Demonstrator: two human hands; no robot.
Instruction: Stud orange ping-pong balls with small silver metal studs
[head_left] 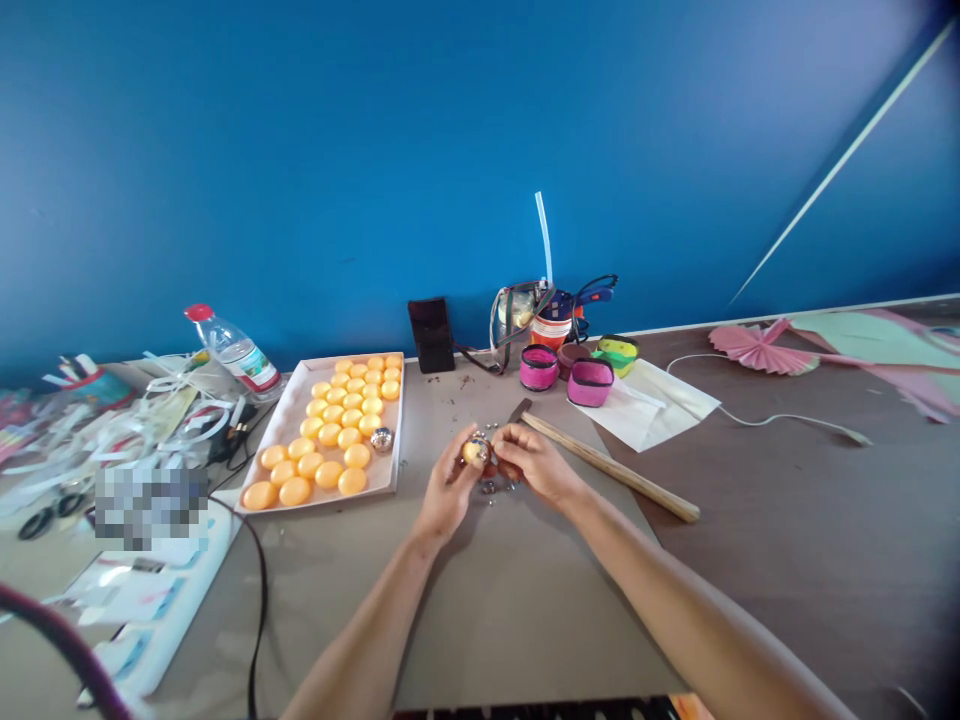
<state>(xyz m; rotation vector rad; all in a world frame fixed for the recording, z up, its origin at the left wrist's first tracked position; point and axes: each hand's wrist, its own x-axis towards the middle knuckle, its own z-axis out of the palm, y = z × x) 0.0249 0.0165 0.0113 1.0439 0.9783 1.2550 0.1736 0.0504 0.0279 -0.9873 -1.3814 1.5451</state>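
Note:
My left hand [450,478] holds an orange ball [475,450] whose surface is partly covered with shiny silver pieces. Close against its right side, my right hand [536,462] is closed in a pinch; whatever sits between the fingertips is too small to make out. Several small shiny pieces [489,489] lie on the grey mat under and around both hands. Left of them is a shallow white box [390,480] with rows of plain orange balls [328,474] and one silver-covered ball [382,439].
A wooden-handled hammer [611,468] lies right of my hands. Behind it are pink pouch-like bands [590,384] and white paper [660,405]. A dark phone-like slab [431,335] leans on the blue wall. Leftward stand a bottle [244,355] and cluttered strips with scissors [52,515].

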